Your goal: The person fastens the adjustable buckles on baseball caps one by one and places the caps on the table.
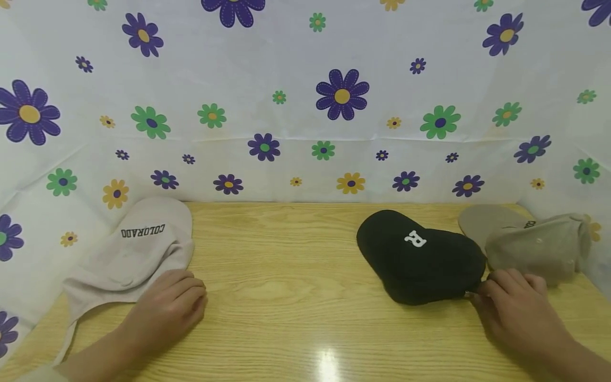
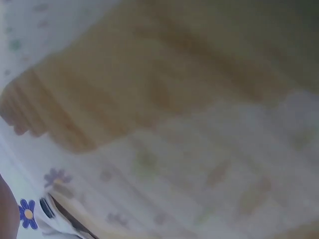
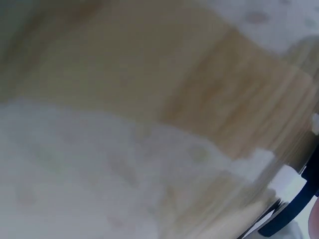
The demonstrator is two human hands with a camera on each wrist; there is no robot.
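Note:
A black baseball cap [image 1: 429,265] with a white letter R lies right of the middle in the head view, its brim toward the back left. My right hand [image 1: 520,313] pinches its near right edge between thumb and fingers. On the left is a pale beige cap [image 1: 148,249] lettered COLORADO, a strap hanging from its near side. My left hand [image 1: 167,302] is beside that cap's near right edge, overlapping it in this view, with loosely curled fingers and nothing visible in them. Both wrist views are blurred.
A khaki cap [image 1: 534,249] stands at the far right, just behind my right hand. The wooden table [image 1: 277,297] spans the space between the hands. White cloth [image 1: 286,58] with purple, green and yellow flowers hangs along the back and both sides.

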